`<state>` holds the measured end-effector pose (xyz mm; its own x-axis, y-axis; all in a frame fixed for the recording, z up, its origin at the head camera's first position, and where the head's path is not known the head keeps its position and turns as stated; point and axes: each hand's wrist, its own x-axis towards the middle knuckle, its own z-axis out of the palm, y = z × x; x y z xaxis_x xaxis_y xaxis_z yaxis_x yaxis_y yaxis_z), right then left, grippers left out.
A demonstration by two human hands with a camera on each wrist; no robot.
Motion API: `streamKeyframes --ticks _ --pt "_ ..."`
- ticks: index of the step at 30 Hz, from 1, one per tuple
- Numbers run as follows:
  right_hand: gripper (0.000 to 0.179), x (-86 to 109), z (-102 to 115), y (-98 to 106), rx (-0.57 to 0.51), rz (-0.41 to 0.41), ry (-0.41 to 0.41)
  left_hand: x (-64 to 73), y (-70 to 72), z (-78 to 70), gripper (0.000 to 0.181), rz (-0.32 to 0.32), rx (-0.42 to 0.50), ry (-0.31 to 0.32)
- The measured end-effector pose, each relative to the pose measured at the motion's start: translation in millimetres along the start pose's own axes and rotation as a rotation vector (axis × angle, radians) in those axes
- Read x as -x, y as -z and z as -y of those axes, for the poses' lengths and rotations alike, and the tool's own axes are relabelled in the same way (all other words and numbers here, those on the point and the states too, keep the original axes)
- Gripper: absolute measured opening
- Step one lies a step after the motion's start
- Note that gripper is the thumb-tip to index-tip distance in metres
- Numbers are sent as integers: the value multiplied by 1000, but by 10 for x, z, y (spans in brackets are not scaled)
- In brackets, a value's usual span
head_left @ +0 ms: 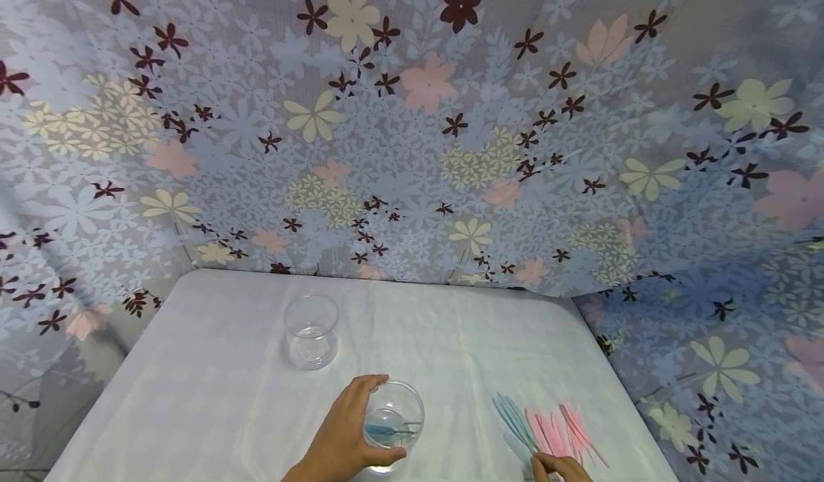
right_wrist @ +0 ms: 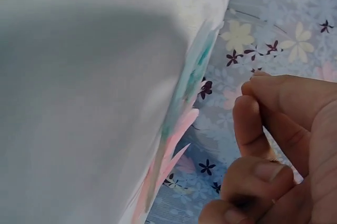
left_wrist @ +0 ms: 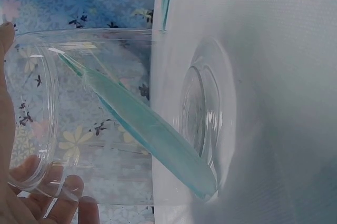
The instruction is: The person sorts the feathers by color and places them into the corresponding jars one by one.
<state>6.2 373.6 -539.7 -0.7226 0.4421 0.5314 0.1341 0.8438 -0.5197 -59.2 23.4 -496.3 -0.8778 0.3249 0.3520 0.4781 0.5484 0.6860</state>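
My left hand [head_left: 356, 425] grips a clear cup [head_left: 412, 396] on the white table, the thumb and fingers spread around its side. Inside, blue-green feathers [left_wrist: 147, 124] lean from the base up toward the rim, their quills uppermost. At the table's front right my right hand [head_left: 558, 466] is close to the quill ends of loose blue-green feathers [head_left: 515, 417]. In the right wrist view its thumb and forefinger [right_wrist: 289, 95] meet at the tips, with no feather visible between them. The other fingers are curled.
A second clear cup [head_left: 312, 332] stands farther back on the left. Pink feathers [head_left: 553, 432] lie just right of the blue-green ones. A floral curtain [head_left: 412, 146] hangs behind and beside the white-covered table [head_left: 212, 367].
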Motion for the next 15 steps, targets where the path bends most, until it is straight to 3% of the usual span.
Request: streamKeyframes --ticks 3,7,15 --pt "19 27 -81 -16 -46 -32 51 1 5 -1 100 7 -4 5" --pt "19 11 -116 -26 -31 -8 69 -1 18 -2 101 -5 -12 10" --pt "12 9 -67 38 94 136 -29 4 14 -9 100 -8 -8 9"
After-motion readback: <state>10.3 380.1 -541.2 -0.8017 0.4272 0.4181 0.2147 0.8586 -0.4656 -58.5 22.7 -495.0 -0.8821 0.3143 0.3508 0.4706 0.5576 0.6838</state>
